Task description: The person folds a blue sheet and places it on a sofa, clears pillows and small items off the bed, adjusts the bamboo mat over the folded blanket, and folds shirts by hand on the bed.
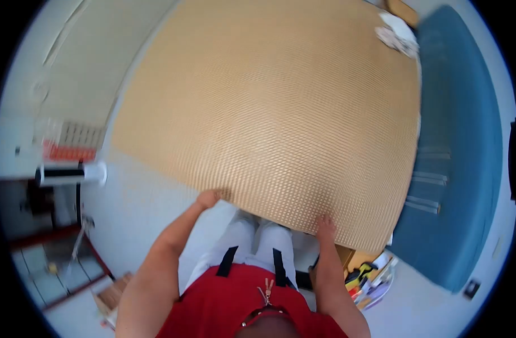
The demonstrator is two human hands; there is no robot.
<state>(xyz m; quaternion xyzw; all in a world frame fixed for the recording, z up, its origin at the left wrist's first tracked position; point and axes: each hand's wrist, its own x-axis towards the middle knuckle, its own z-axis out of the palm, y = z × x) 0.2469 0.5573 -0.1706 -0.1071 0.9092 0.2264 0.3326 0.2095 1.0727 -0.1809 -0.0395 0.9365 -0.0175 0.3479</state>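
A large tan mat with a woven, glossy grid texture (269, 112) fills the middle of the view. My left hand (209, 198) is closed on its near edge, left of my knees, with the fingers partly hidden. Farther right, my right hand (326, 226) rests on top of the mat by the same edge, fingers stretched over the surface. The edge passes in front of my legs and hides my feet.
A blue padded panel (458, 146) runs along the mat's right side. Crumpled white cloth (397, 35) lies at the far right corner. A container of assorted items (370, 281) stands near my right arm. At left are a white cylindrical appliance (72, 174) and a cardboard box (111, 293).
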